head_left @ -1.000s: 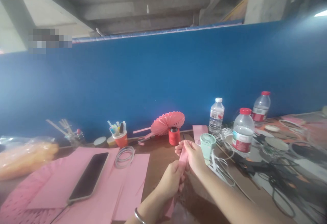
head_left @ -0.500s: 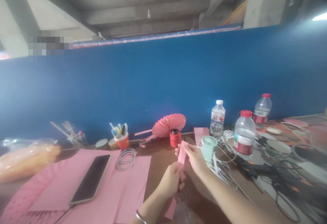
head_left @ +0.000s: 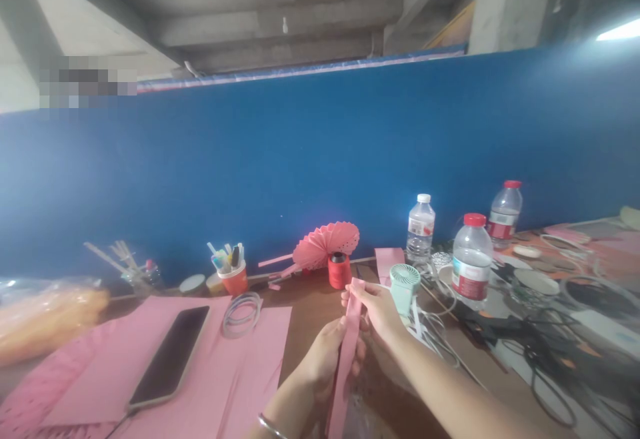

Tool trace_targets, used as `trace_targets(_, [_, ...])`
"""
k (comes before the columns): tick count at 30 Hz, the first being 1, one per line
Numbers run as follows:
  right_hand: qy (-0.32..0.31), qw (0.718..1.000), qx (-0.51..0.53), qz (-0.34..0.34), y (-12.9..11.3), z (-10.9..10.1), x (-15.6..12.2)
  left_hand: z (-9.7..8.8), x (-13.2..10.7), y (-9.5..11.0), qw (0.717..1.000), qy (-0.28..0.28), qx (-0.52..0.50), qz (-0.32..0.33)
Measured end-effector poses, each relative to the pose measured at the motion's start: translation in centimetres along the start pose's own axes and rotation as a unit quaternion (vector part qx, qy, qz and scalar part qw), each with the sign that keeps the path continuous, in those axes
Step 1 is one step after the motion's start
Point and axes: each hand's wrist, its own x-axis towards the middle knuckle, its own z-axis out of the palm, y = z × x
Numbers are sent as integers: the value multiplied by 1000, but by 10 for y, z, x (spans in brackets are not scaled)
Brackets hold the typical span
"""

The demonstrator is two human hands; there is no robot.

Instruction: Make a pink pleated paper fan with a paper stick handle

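A long folded strip of pink paper [head_left: 345, 359] stands nearly upright between my two hands above the brown table [head_left: 310, 302]. My right hand [head_left: 376, 307] pinches its top end, fingers closed on the paper. Lower down, my left hand [head_left: 324, 355] grips the strip's middle, a bracelet on its wrist. The strip's lower end runs out of view at the bottom edge.
Pink paper sheets [head_left: 250, 365] lie at left under a dark phone [head_left: 170, 355] and a wire coil [head_left: 241, 305]. A pink paper fan [head_left: 325, 242], red thread spool [head_left: 339, 270], pen cup [head_left: 233, 274], mint hand fan [head_left: 404, 282], three water bottles [head_left: 470, 259] and tangled cables [head_left: 540, 345] crowd the back and right.
The pink strip has been drawn out longer and now stands more upright. My left hand has slid down along it while my right hand keeps the top end.
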Motion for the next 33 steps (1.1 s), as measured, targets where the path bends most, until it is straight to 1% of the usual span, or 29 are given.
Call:
trace_targets(3, [10,1000,13,-1,0,2,0,-1,0,1,1000,-14,-11,3])
trace_targets(5, [11,1000,15,-4,1,2,0,-3,1,-1,1000,-18,1,-5])
trace_targets(11, [-20,999,-21,-31,6,-4,3,-9,8,-10,998,19,48,-37])
trace_targets(14, [-20,999,-21,-28,4,-4,3,-8,8,-8,999,15,26,-29])
trace_targets(16, [-20,1000,-10,-11,3,-2,2,-5,6,-1,999,16,-16,-28])
trace_targets(18, [-44,999,0,13,2,1,-2,-1,2,6,997,34,-59,-21])
trace_targets(19, [-60,998,-1,29,3,3,-4,1,1,10,996,49,-72,-6])
trace_targets(21, [-87,994,-11,58,5,5,-9,3,-1,14,993,82,-83,31])
trace_targets(23, [-97,993,-22,70,7,7,-13,2,-1,15,990,107,-83,49])
trace_targets(27, [-92,995,8,34,11,7,-14,-4,3,11,987,123,-90,47])
trace_targets(29, [-87,996,21,28,12,6,-12,-7,4,9,987,124,-92,52])
trace_targets(33, [-76,997,3,27,15,3,-9,-8,5,9,985,127,-90,70])
